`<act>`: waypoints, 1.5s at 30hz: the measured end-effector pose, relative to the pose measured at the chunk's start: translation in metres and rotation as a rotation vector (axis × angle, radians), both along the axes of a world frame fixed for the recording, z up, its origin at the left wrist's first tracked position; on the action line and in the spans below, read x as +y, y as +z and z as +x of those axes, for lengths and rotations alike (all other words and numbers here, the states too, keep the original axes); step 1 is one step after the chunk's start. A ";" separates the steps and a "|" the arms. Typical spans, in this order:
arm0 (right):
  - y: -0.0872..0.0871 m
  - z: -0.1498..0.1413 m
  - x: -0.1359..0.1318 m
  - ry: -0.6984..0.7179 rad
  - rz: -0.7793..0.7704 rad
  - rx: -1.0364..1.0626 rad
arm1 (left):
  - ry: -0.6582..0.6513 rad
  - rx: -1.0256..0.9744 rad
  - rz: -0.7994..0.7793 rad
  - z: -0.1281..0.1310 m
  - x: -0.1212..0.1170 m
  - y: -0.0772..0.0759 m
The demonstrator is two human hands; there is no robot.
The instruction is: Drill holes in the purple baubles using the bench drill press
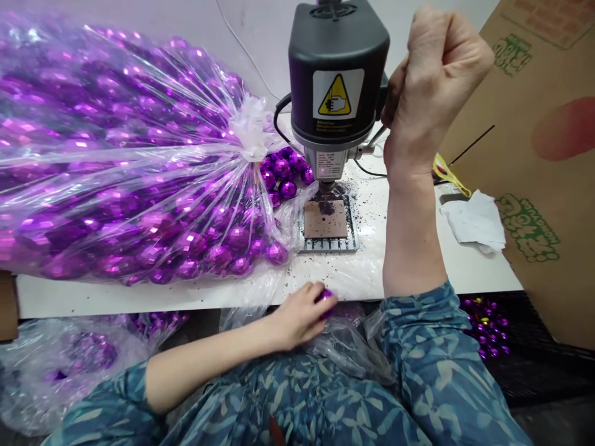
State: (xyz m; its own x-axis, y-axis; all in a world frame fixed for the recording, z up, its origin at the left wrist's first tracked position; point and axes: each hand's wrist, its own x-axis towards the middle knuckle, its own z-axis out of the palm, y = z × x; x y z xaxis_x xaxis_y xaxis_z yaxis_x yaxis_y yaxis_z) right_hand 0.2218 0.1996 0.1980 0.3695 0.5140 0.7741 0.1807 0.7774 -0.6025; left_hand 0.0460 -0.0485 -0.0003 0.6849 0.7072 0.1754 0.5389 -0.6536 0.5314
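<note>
My left hand point(302, 316) is closed around a shiny purple faceted ball point(326, 301) just off the table's front edge. Raised beside the black head of a bench drill press point(339, 56), my right hand point(437, 80) is made into a fist. It appears to be wrapped round the machine's feed lever point(379, 137), whose outer end the fingers hide. Below the drill head, a brown square board point(324, 220) with a small dark hole lies on the slotted metal base point(328, 245). Dark shavings are scattered over the board and the table around it.
A big tied clear bag point(139, 161) of purple balls covers the table's left side. Loose purple balls point(283, 170) lie behind its knot. On the right are yellow-handled scissors point(450, 176), white paper point(474, 223) and a cardboard box point(548, 186). Below, a black crate point(520, 378) holds more balls.
</note>
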 end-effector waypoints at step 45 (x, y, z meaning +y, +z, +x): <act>0.002 -0.010 -0.018 0.045 0.018 0.109 | 0.614 -0.946 -0.774 -0.024 0.158 0.077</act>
State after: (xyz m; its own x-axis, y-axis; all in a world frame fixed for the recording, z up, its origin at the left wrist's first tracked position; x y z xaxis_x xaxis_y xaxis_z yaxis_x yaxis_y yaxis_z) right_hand 0.2113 0.1816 0.2001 0.4288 0.5183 0.7399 0.0794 0.7942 -0.6024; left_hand 0.0218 0.1098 0.0771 0.0692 0.9815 -0.1786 -0.1380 0.1867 0.9727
